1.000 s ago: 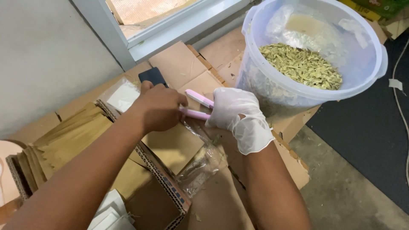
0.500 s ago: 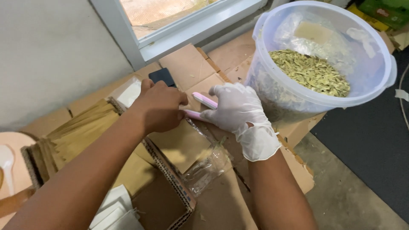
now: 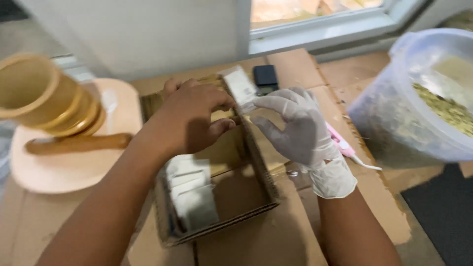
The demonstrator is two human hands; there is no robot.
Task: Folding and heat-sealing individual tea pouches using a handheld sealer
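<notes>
The open cardboard box [image 3: 236, 197] sits nearest the viewer on flattened cardboard sheets [image 3: 276, 241], its front wall running along the bottom of the view and its right wall ending in a corner just below the gloved wrist. Inside, a row of flat white packets [image 3: 189, 189] leans along the left wall; the right half of the box floor is bare. Above the box, the bare left hand [image 3: 189, 120] is curled, thumb and fingers closed over the top edges of brown paper envelopes standing at the far end of the box. The gloved right hand [image 3: 295, 125] is just beside it, thumb and forefinger pinched on the lower corner of 1 small clear packet [image 3: 239, 86] that stands at the box's far right rim, the other 3 fingers spread loose. A pink sealing tool [image 3: 341, 143] lies on the cardboard behind the right wrist, clear of both hands, its white cord trailing right. To the left, a wooden mortar [image 3: 44, 96] and pestle [image 3: 79, 144] rest on a pale round tray [image 3: 74, 170], well apart from the box. Right of the sealing tool, a translucent bucket [image 3: 419, 113] of dried leaves stands near the cardboard's right edge. Farther back, a dark flat device [image 3: 266, 76] lies near the wall below the window frame [image 3: 325, 32].
</notes>
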